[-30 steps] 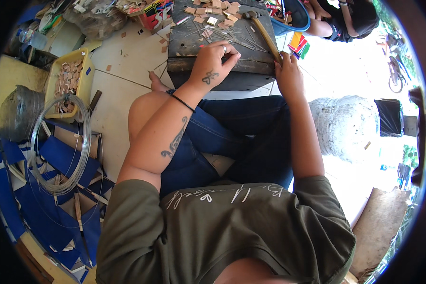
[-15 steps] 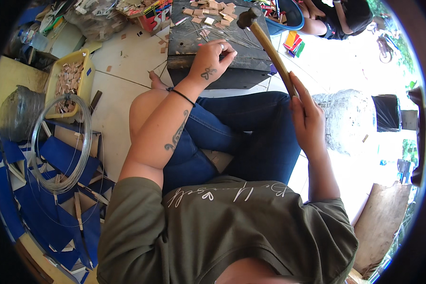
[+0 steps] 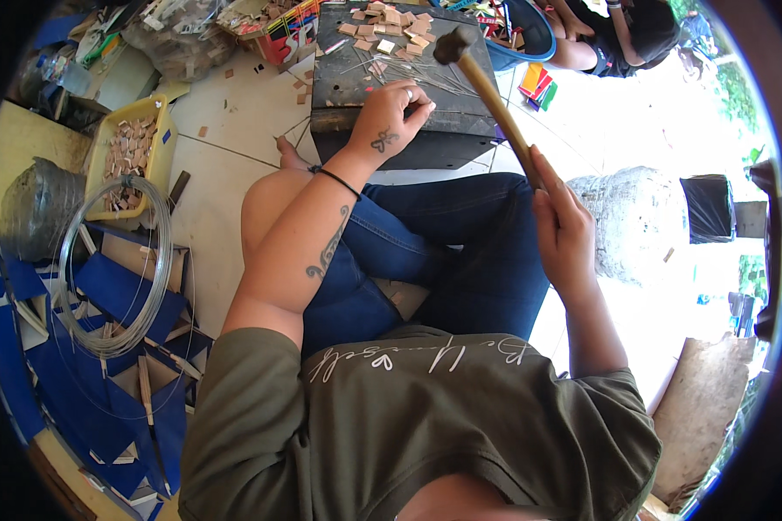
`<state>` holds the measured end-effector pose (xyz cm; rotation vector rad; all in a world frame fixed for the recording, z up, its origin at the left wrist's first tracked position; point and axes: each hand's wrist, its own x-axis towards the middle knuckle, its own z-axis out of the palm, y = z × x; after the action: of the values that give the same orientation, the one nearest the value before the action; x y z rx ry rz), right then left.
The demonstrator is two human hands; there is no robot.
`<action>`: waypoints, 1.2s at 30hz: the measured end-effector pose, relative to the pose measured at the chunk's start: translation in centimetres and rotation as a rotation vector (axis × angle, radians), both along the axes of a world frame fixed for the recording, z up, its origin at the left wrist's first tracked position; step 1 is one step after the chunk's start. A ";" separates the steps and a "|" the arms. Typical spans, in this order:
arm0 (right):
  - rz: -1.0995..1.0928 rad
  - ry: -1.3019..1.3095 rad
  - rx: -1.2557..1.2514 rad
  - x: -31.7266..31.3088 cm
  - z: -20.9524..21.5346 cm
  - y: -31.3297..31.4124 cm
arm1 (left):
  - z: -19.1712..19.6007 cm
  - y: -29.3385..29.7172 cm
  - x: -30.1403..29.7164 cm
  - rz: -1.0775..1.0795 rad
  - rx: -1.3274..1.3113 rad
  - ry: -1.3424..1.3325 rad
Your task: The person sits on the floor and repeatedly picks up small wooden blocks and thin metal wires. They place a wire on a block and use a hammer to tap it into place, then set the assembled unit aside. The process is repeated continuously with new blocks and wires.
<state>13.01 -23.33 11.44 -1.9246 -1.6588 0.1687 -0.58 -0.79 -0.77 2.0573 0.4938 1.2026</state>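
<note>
My right hand [image 3: 567, 227] is closed around the lower end of a hammer's wooden handle [image 3: 500, 106]. The dark hammer head [image 3: 454, 46] is raised over the right part of a low black wooden block [image 3: 334, 97]. At the block's near edge, my left hand [image 3: 389, 120] is curled with its fingertips pinched together; whatever they hold is too small or hidden to make out. Beyond it, thin metal wires [image 3: 443, 80] lie strewn on the block. Several small wooden tiles [image 3: 394, 26] are heaped at the block's far side.
On the left stands a yellow basket [image 3: 167, 130] of small wooden pieces, with a coil of wire [image 3: 71, 295] by it over blue panels [image 3: 130, 291]. A blue tub [image 3: 543, 45] is beyond the block, near another person [image 3: 639, 39]. A plastic-wrapped bundle [image 3: 630, 221] sits right.
The hammer head has come down slightly, with the grip on its handle unchanged. My left hand stays pinched at the block's near edge. The whole view has shifted a little.
</note>
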 end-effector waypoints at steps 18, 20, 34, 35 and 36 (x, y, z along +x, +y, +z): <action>-0.039 0.140 -0.140 0.4 -1.4 -0.2 | 0.1 -0.4 -0.1 0.010 -0.008 0.029; -0.062 0.165 -0.005 0.3 -1.7 -0.2 | 0.1 -0.3 -0.1 0.015 -0.001 0.022; -0.077 0.187 -0.033 0.8 -2.3 -0.4 | -0.2 -0.1 0.0 0.010 0.022 0.014; -0.041 0.171 0.047 0.9 -2.6 -0.3 | -0.2 0.0 0.1 0.025 0.099 -0.001; -0.024 0.147 0.094 1.0 -2.8 -0.3 | -0.2 -0.1 0.0 0.044 0.073 0.022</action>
<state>14.03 -23.64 8.67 -1.8167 -1.5198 0.2142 -0.57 -0.85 -1.01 2.1331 0.5142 1.2419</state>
